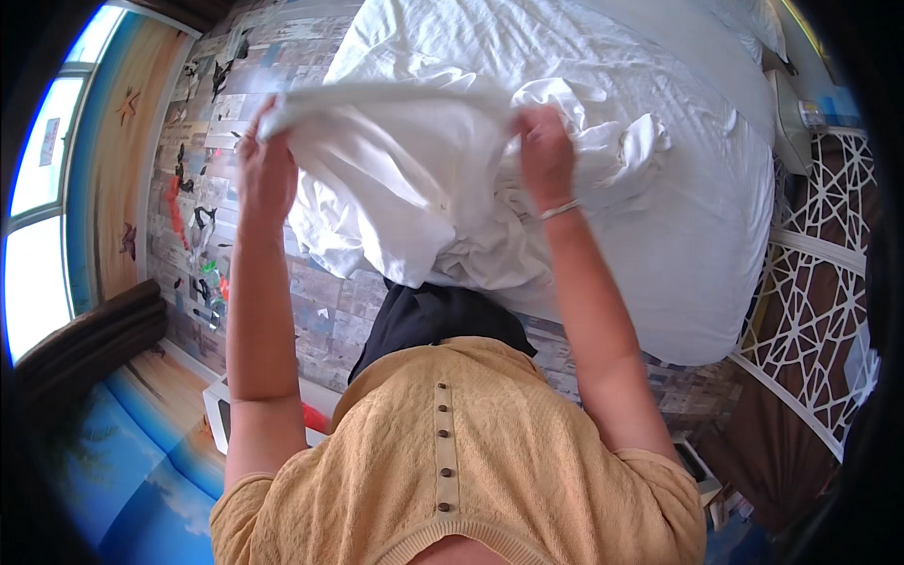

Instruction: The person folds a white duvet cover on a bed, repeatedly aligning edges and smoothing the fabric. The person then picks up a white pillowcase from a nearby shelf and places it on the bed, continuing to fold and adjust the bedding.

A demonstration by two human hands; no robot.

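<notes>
At the bottom centre we see a tan top [499, 424]. In the upper left, our left hand [267, 174] is closed on one edge of a white cloth [405, 179]; at upper centre our right hand [546, 160] is curled tight on its other side. Between them, the cloth spreads before the bed [697, 282], upper right.

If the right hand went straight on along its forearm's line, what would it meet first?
Probably the crumpled white fabric folds on the white-sheeted bed, just beyond the right hand; relative height is unclear.
</notes>
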